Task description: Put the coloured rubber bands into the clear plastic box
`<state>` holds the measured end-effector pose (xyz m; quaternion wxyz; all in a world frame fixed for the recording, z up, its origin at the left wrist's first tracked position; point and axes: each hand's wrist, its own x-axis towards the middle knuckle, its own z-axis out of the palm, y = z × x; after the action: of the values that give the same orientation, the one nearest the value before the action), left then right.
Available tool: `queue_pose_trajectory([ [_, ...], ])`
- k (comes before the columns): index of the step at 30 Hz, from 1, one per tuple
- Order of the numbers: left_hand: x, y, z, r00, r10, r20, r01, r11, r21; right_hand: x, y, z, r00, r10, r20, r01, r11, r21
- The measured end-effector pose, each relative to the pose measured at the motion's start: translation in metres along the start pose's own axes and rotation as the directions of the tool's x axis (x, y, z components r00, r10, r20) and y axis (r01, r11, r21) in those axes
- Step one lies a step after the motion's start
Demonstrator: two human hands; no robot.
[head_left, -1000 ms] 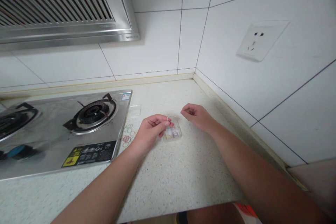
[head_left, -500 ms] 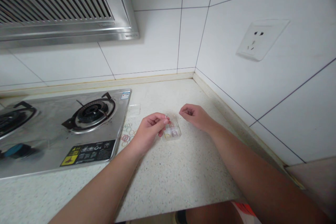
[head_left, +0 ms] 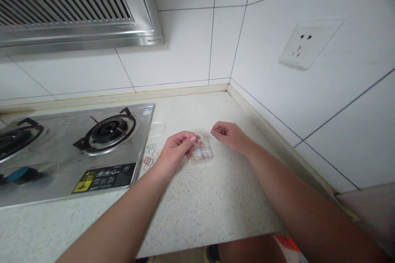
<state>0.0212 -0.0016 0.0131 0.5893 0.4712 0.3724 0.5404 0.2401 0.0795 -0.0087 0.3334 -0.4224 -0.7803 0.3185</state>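
Observation:
My left hand [head_left: 179, 148] pinches a small white hair tie [head_left: 199, 137] between thumb and forefinger, above a clear plastic box [head_left: 202, 160]. Inside the box lie coloured hair ties, yellowish, purple and reddish, in separate compartments. My right hand [head_left: 227, 134] is held just right of the box, its fingers curled together; whether anything is in them is hidden. Left of my left hand, several loose hair ties [head_left: 148, 160] in green, red and yellow tones lie scattered on the counter beside the stove.
A steel gas stove [head_left: 61, 144] with two burners in view takes up the left of the speckled counter [head_left: 197, 209]. A clear lid-like plastic piece [head_left: 157, 128] lies at its right edge. The range hood [head_left: 92, 33] hangs above. A socket [head_left: 310, 45] is on the right wall.
The white hair tie has turned in my left fingers and now shows as an open ring. My right hand has hardly moved.

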Motion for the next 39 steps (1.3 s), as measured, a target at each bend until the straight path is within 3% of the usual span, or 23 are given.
queue_pose_trajectory([
  [21, -0.0002, -0.0013, -0.0002, 1.0, -0.022, -0.009, 0.022, 1.0, -0.022, -0.0012, -0.0009, 0.0011, 0.999, -0.002, 0.044, 0.004, 0.999, -0.033],
  [30, 0.0004, -0.0069, -0.0046, 0.998, 0.068, 0.003, -0.068, 0.997, 0.038, -0.0018, -0.0012, 0.0012, 0.999, -0.001, 0.042, 0.003, 1.0, -0.029],
  [39, 0.001, -0.0073, -0.0047, 0.997, 0.071, -0.01, -0.071, 0.997, 0.028, -0.0022, -0.0038, 0.0008, 0.999, -0.008, 0.051, 0.01, 0.999, -0.042],
])
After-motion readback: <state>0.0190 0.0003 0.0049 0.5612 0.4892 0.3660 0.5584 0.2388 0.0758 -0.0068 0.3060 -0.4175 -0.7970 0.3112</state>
